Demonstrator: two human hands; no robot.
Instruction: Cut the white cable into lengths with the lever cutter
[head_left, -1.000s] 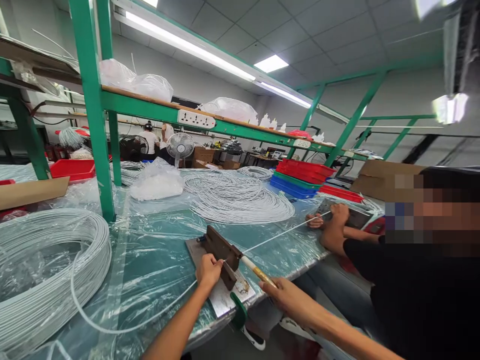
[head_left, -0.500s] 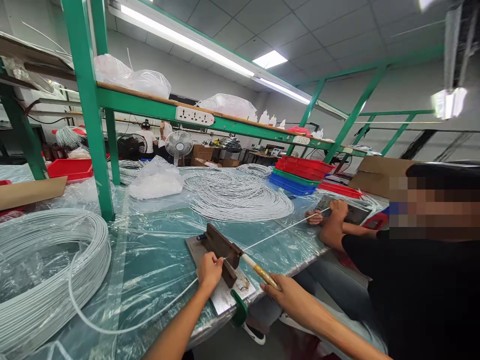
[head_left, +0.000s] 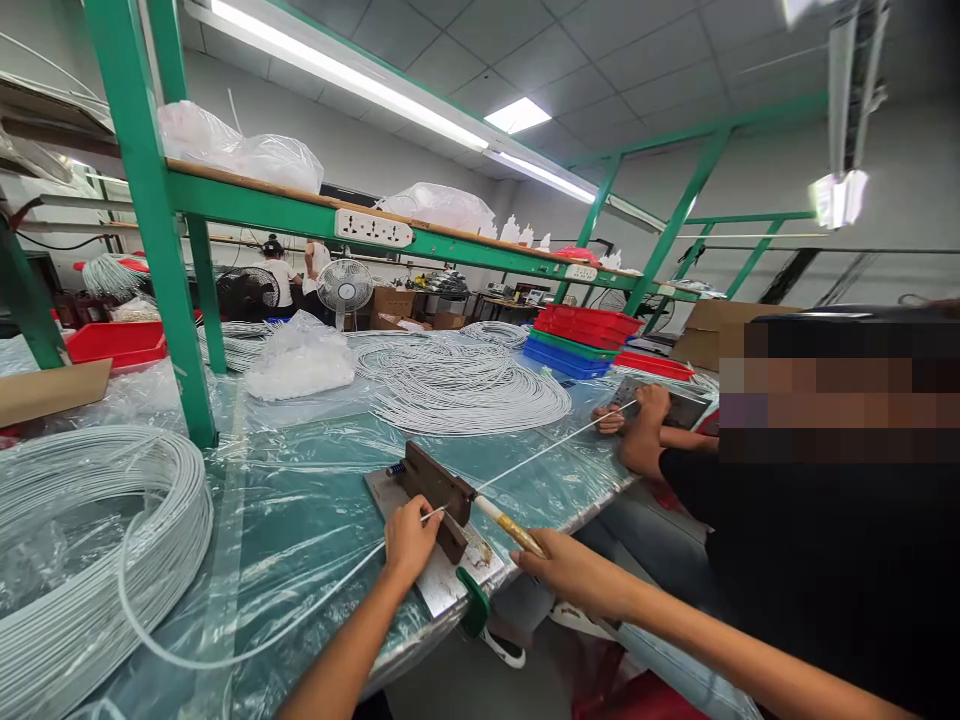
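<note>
My left hand (head_left: 409, 540) is closed on a thin white cable (head_left: 247, 645) right where it enters a brown lever cutter (head_left: 433, 487) bolted to a metal plate (head_left: 450, 588) at the table's edge. My right hand (head_left: 562, 568) grips the cutter's yellow and white handle (head_left: 510, 525), which points down and to the right. The cable runs from a large white coil (head_left: 82, 545) at the left, through the cutter, and on to a co-worker's hands (head_left: 645, 425) at the right, which hold its far end over another metal plate.
Clear plastic sheet covers the green table (head_left: 315, 500). More white cable coils (head_left: 465, 390), a plastic bag (head_left: 300, 360) and stacked red, green and blue trays (head_left: 585, 340) lie beyond. A green post (head_left: 161, 260) stands at the left. A fan (head_left: 343, 288) and people are at the back.
The view has drifted slightly right and down. Both my hands keep their grips on the cable and the handle; the co-worker's hands stay on the cable's far end.
</note>
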